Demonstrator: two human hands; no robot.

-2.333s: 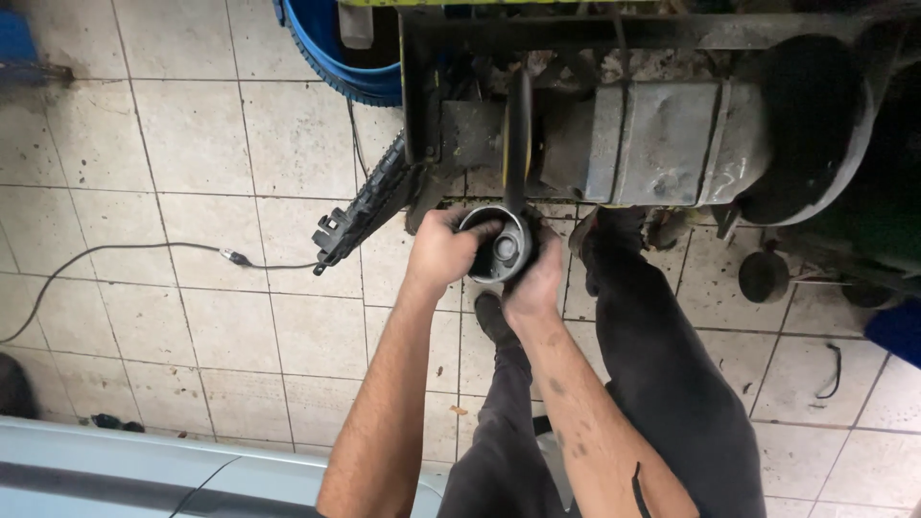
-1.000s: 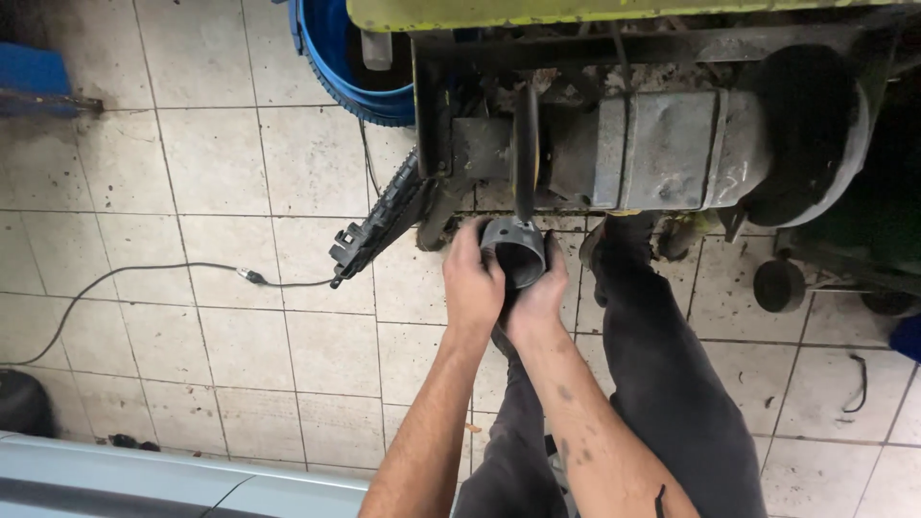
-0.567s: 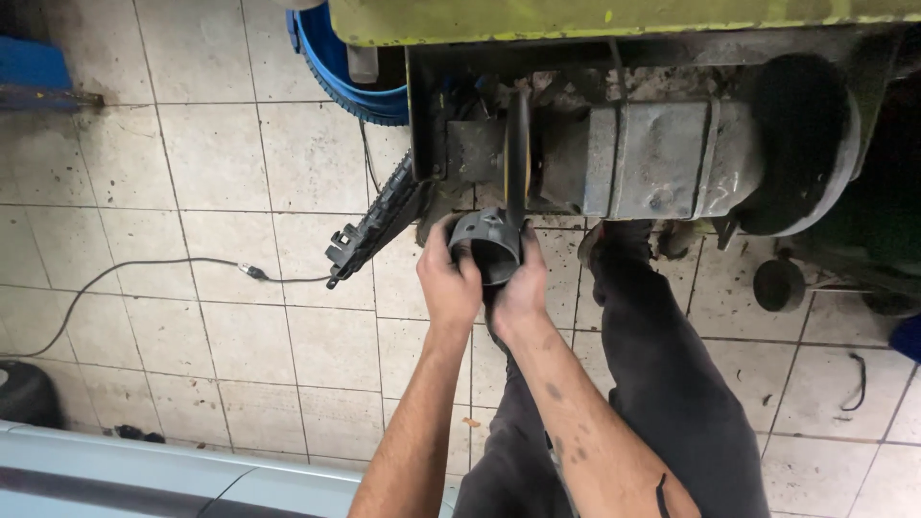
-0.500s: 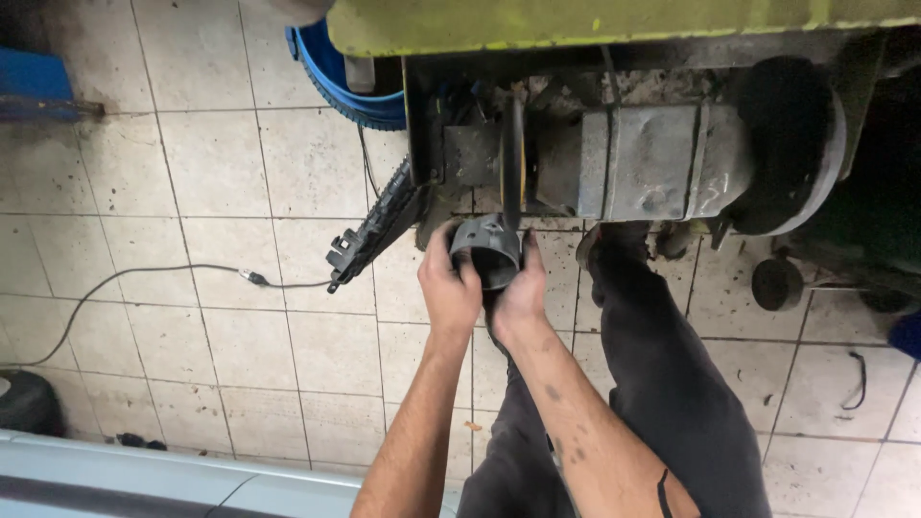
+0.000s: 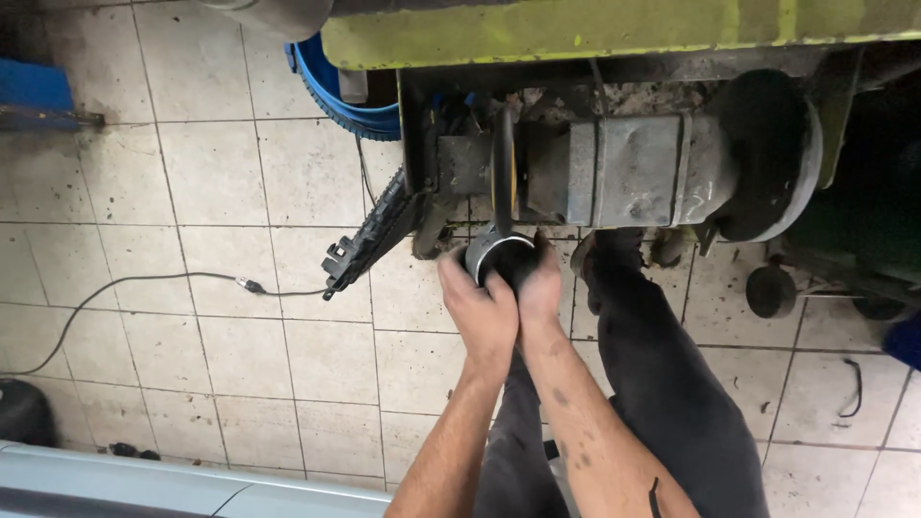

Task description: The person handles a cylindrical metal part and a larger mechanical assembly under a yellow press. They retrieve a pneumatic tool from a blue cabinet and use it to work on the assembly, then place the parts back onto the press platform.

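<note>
My left hand point(image 5: 480, 309) and my right hand point(image 5: 539, 288) both grip a short grey metal cylinder point(image 5: 494, 251) with a dark hollow inside. I hold it up against the thin grinding wheel point(image 5: 503, 173) of a grey bench grinder point(image 5: 633, 171). The wheel's lower edge meets the cylinder's rim. My fingers wrap the sides of the part and hide its lower half. My dark trouser legs point(image 5: 662, 384) stand below the grinder.
A yellow-green machine frame point(image 5: 614, 29) runs over the grinder. A black ribbed bar point(image 5: 369, 240) leans out to the left, a blue tub point(image 5: 350, 101) stands behind it, and a thin cable point(image 5: 144, 283) lies on the tiled floor. A grey ledge point(image 5: 144, 484) lies bottom left.
Both hands have lifted the cylinder from below the grinder up to the wheel's lower edge. The view has shifted slightly closer.
</note>
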